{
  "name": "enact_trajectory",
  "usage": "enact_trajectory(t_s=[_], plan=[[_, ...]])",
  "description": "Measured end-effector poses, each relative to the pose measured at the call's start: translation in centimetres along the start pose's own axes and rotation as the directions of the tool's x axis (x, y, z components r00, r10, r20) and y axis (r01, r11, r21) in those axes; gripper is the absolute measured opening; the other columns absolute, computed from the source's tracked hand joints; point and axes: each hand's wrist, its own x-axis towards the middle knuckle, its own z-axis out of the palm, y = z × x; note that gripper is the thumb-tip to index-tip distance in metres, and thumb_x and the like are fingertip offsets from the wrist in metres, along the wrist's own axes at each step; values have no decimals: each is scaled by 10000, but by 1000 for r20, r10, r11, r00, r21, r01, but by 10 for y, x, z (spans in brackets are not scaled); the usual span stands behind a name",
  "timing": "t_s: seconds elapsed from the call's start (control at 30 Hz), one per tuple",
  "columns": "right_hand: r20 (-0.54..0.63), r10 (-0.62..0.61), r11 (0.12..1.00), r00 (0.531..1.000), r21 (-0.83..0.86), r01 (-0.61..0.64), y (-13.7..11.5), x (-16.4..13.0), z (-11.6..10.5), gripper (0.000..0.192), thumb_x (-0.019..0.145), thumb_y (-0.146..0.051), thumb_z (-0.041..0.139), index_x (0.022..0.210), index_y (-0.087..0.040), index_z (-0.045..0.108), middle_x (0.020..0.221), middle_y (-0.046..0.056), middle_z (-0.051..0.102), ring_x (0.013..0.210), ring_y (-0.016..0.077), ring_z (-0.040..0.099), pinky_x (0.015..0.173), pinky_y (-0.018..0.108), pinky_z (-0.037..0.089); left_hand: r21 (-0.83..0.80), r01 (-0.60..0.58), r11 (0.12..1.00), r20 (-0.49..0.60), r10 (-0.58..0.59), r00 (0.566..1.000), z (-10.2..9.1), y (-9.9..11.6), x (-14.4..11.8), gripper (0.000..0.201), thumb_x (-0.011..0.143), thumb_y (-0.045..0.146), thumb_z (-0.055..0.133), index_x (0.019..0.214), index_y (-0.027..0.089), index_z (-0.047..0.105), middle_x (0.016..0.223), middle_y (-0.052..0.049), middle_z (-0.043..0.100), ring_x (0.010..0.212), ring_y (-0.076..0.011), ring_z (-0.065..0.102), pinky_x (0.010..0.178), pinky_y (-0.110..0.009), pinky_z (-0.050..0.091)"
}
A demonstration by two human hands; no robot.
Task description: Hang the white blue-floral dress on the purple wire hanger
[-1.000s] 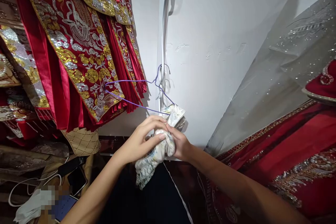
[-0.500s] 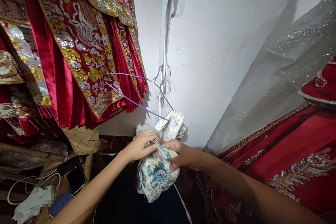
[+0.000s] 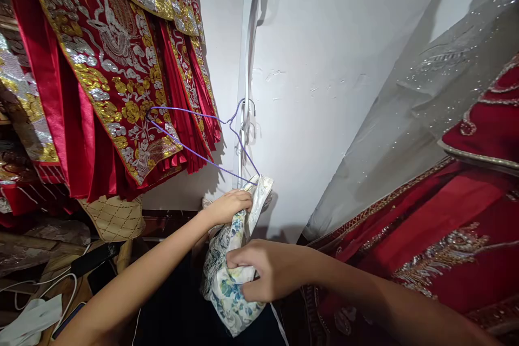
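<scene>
A floral white, blue and yellow cloth garment [image 3: 237, 308] hangs from one end of a purple wire hanger [image 3: 190, 148]. Its pale upper band [image 3: 261, 194] loops over the hanger's lower corner. My left hand [image 3: 231, 205] is closed on the garment's upper edge, just under that band. Lower down, my right hand [image 3: 263, 270] has its curled fingers and thumb on the front of the cloth, gripping a fold between them. The fingertips of my left hand are partly hidden in the fabric.
The hanger hooks onto a white vertical rail [image 3: 246, 65] against the wall. Red embroidered garments [image 3: 117, 75] hang at left; a sheer glittering cloth [image 3: 389, 119] and red beaded clothing [image 3: 454, 216] are at right. Cables and a black device [image 3: 93, 259] lie at lower left.
My left hand has moved up to the garment's upper edge. My right hand has shifted down onto the cloth's front, drawing apart from the left. The view has turned slightly right.
</scene>
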Motion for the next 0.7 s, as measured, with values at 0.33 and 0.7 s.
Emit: enact_trajectory(t_s=[0.33, 0.7], plan=[[-412, -49, 935, 910, -340, -104, 33, 8, -29, 242, 673, -113, 547, 881, -234, 575, 614, -61, 495, 519, 112, 388, 569, 235, 308, -105, 205, 973, -113, -216, 970, 11, -20, -55, 137, 635, 167, 780, 672, 268, 695, 585, -11, 616, 545, -206, 571, 621, -279, 431], [-769, 68, 916, 635, -204, -346, 161, 59, -102, 534, 845, -181, 474, 1366, -243, 574, 874, 39, 739, 701, 214, 626, 683, 282, 438, -491, 481, 726, -179, -625, 760, -78, 11, -122, 326, 727, 451, 778, 616, 175, 642, 624, -18, 618, 593, -183, 562, 603, -261, 435]])
